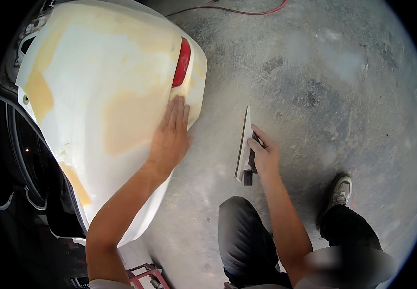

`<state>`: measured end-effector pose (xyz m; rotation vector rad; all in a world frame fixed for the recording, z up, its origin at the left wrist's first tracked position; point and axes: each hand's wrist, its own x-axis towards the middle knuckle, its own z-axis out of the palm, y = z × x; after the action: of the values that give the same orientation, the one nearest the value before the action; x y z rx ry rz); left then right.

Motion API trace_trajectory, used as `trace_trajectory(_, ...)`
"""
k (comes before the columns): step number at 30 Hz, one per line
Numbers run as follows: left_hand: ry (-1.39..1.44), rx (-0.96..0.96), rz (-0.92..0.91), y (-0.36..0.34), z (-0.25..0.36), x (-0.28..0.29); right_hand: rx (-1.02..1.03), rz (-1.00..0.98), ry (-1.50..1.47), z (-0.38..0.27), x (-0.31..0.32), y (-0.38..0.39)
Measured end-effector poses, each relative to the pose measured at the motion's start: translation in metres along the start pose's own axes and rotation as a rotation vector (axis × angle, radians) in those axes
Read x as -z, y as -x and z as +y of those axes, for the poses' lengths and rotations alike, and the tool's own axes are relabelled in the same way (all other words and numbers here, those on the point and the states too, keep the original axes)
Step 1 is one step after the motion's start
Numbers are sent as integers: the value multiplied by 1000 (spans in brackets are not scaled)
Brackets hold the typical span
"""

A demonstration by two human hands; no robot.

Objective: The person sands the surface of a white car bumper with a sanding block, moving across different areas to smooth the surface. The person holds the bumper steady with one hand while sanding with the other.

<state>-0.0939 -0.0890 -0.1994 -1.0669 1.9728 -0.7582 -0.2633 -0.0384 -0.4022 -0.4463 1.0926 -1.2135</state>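
My left hand (170,132) lies flat on a white car bumper (85,113), fingers stretched out together and pointing away from me. Its fingertips rest just below a red reflector (182,63) set in the bumper. A broad beige patch (131,123) of what looks like filler spreads beside the hand, and yellowish patches mark the bumper's left side. Off the bumper, over the floor, my right hand (267,156) is closed round the dark handle of a long, flat sanding block (243,149). The block is held on edge, so its working face is turned away from view.
Dark bodywork and a black opening (23,149) border the bumper on the left. A red hose (247,10) crosses the stained concrete floor (309,96) at the far side. A reddish frame (146,273) stands low by my left arm. My knee and a shoe (342,191) are at the near right.
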Motion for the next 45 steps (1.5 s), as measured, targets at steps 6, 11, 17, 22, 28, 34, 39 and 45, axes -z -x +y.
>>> trace_trajectory(6,106,-79,39,11,-10,9,112,-186,-26,-27,-26,14)
trace_trajectory(11,137,-57,53,1,-21,17,491,-186,102,-34,-62,27)
trace_trajectory(17,224,-216,-33,101,-77,58,819,-204,564,-32,-74,35)
trace_trajectory(22,-77,-226,95,208,-180,51,996,-263,505,-37,-94,23)
trace_trajectory(28,45,-248,266,214,-183,21,1014,-402,532,-33,-82,4)
trace_trajectory(34,66,-273,296,210,-182,18,1122,-399,528,-45,-83,-36)
trace_trajectory(39,70,-267,303,211,-183,21,814,-261,591,-34,-79,28)
trace_trajectory(45,22,-307,308,210,-185,19,82,-184,-113,-43,-82,29)
